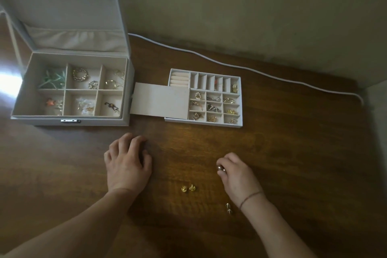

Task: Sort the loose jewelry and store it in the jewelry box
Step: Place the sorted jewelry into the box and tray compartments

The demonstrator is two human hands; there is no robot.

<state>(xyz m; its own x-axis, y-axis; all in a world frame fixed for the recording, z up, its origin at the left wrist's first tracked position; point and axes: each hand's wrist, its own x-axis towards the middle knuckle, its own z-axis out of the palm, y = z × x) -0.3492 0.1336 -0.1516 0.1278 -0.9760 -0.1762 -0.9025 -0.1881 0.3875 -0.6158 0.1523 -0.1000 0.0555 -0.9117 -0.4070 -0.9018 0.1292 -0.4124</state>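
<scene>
Dark wood table (282, 163) runs up to a plain wall, with a white cable (230, 64) trailing along the back. At the left stands the jewelry box (71, 120), lid up, its six compartments each holding pieces. Beside it lies the removable tray (204, 123), most small cells filled, several narrow slots bare. Sorting looks nearly done. The left hand (127, 161) rests on the table, fingers loosely curled, holding nothing. The right hand (236, 172) pinches a small metallic piece (221, 168). Left loose are two gold earrings (188, 188) between the hands and another small pair (228, 208) near the right wrist.
</scene>
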